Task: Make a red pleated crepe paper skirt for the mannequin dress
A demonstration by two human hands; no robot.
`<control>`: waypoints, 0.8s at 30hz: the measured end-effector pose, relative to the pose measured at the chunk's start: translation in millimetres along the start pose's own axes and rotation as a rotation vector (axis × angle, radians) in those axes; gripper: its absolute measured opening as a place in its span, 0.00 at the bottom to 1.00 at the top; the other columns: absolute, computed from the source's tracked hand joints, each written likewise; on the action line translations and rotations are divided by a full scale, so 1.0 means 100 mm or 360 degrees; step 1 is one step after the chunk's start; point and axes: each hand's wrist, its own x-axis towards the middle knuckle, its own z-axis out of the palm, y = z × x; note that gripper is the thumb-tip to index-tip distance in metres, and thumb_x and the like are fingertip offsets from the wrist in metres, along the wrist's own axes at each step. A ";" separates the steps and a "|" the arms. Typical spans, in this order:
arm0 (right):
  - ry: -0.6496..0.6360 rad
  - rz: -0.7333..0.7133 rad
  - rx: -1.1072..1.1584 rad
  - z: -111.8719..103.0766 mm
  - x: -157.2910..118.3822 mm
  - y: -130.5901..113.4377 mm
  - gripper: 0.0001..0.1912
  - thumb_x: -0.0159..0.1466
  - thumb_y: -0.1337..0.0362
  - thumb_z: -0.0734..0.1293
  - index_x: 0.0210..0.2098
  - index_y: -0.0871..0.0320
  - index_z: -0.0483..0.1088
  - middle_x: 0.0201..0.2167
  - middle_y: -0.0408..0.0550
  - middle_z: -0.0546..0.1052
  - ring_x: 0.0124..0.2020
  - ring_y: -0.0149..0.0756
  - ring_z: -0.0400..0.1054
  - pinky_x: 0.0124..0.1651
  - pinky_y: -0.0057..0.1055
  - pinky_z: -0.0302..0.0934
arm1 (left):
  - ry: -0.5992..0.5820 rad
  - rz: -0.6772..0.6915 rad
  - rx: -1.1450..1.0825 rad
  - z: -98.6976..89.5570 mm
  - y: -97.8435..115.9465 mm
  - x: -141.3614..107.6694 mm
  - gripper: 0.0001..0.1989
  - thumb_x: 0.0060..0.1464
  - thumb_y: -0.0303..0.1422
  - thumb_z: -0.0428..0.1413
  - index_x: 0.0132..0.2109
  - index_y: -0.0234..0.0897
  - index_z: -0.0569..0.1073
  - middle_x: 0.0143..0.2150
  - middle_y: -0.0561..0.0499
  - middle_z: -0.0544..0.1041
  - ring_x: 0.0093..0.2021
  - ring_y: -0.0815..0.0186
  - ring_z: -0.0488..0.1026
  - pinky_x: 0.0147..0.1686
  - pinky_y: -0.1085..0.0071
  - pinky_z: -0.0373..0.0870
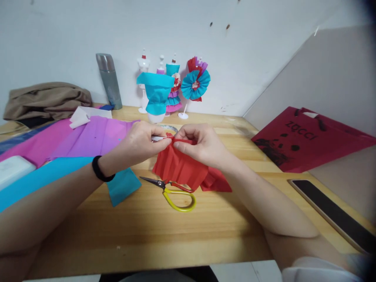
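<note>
My left hand point(143, 140) and my right hand point(204, 144) meet above the table, both closed in a pinch on the top edge of a piece of red crepe paper point(186, 166). The paper hangs in pleats below my fingers. A thin white strip point(158, 138) sticks out between my left fingers; its kind is unclear. Scissors with yellow handles point(191, 203) lie partly open just below the red paper. Left of them is a small blue crepe paper piece point(125, 187). Behind my hands a round roll point(170, 127) is mostly hidden.
Pink, purple point(85, 137) and blue paper sheets lie at left, near a brown cloth point(47, 100). A flask point(109, 80) and several small mannequins point(195, 84) in paper outfits stand along the wall. At right are a red bag point(308, 141) and a phone point(331, 211).
</note>
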 end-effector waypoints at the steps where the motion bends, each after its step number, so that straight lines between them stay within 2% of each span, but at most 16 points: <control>1: -0.0002 -0.0002 0.0009 0.00 0.00 0.00 0.09 0.56 0.64 0.67 0.22 0.56 0.64 0.21 0.41 0.66 0.25 0.31 0.59 0.30 0.31 0.54 | -0.0004 0.0004 -0.0001 0.00 -0.01 0.00 0.14 0.51 0.33 0.54 0.20 0.36 0.64 0.17 0.59 0.56 0.21 0.73 0.52 0.20 0.73 0.47; 9: -0.0022 0.0015 0.0122 0.00 0.00 0.02 0.09 0.56 0.61 0.67 0.23 0.56 0.66 0.22 0.42 0.67 0.25 0.32 0.60 0.30 0.31 0.56 | -0.0057 -0.0023 -0.0022 -0.01 -0.02 0.01 0.12 0.52 0.33 0.54 0.22 0.36 0.68 0.18 0.59 0.60 0.21 0.73 0.54 0.22 0.74 0.53; 18: 0.0048 0.0015 0.0131 0.01 0.03 0.04 0.12 0.54 0.61 0.70 0.23 0.55 0.61 0.22 0.42 0.67 0.26 0.32 0.60 0.29 0.31 0.56 | -0.0118 0.0039 -0.0093 -0.02 0.00 0.02 0.13 0.52 0.31 0.54 0.21 0.36 0.64 0.18 0.59 0.58 0.22 0.73 0.53 0.22 0.74 0.52; 24: 0.0083 -0.0033 0.0090 0.01 0.06 0.09 0.13 0.54 0.61 0.70 0.23 0.55 0.60 0.20 0.41 0.64 0.24 0.31 0.56 0.27 0.30 0.51 | -0.0156 0.0023 -0.0021 -0.02 -0.01 0.02 0.14 0.53 0.32 0.55 0.21 0.36 0.63 0.19 0.58 0.59 0.22 0.73 0.55 0.21 0.74 0.50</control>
